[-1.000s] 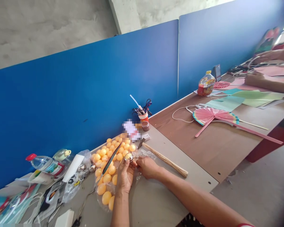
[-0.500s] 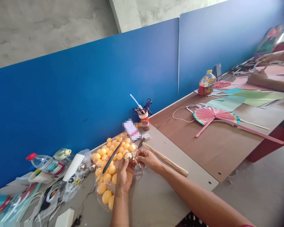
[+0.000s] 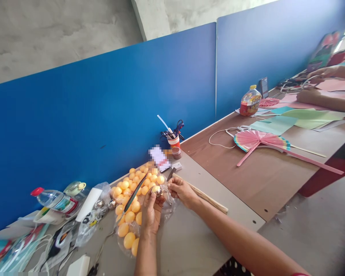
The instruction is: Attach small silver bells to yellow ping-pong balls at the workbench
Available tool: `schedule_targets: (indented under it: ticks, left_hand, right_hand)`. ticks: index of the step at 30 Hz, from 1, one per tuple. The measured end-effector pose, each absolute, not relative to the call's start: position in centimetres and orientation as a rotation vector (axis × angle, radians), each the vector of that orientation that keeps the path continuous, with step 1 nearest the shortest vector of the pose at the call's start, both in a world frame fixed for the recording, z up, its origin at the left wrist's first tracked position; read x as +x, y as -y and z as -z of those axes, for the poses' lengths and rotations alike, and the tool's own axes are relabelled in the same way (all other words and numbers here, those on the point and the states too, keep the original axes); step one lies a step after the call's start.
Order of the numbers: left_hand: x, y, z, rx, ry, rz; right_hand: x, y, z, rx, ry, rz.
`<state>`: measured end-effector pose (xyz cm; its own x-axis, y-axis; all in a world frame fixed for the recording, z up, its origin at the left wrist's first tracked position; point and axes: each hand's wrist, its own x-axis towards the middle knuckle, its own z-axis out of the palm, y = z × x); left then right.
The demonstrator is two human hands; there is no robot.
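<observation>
My left hand (image 3: 151,212) has its fingers closed around a small ball (image 3: 156,190), shiny silver with a pale yellow patch on top. Just to the right of it, my right hand (image 3: 181,191) is pinched, thumb against fingers; anything between the tips is too small to make out. Behind and left of my hands lie many orange balls (image 3: 129,216) on clear plastic. Across them rests a pair of dark tweezers (image 3: 136,191). A hammer with a wooden handle (image 3: 209,198) lies beyond my right wrist.
Two more silver balls, a bottle with a red cap (image 3: 56,200) and a white roll (image 3: 89,204) are at left. A red cup of tools (image 3: 174,142) stands by the blue partition (image 3: 103,134). Rightward are a pink paper fan (image 3: 255,141), coloured paper and another person's hands (image 3: 323,73).
My right hand has drawn slightly to the right, away from the shiny ball. My left hand stays in place with the ball. The other person's hands have shifted a little.
</observation>
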<state>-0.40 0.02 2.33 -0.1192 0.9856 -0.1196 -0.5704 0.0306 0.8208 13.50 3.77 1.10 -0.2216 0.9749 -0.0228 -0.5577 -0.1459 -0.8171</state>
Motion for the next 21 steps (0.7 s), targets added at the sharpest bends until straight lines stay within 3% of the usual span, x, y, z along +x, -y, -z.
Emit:
schedule_targets:
  ticks: [11, 21]
  left_hand:
    - [-0.4, 0.0, -2.3, 0.645, -0.877, -1.489]
    - [0.2, 0.0, -2.1, 0.805, -0.931, -1.42]
  right_hand:
    - [13.8, -3.4, -1.8, -0.54, 0.805, -1.822]
    - [12.8, -2.9, -1.3, -0.682, 1.085, -1.606]
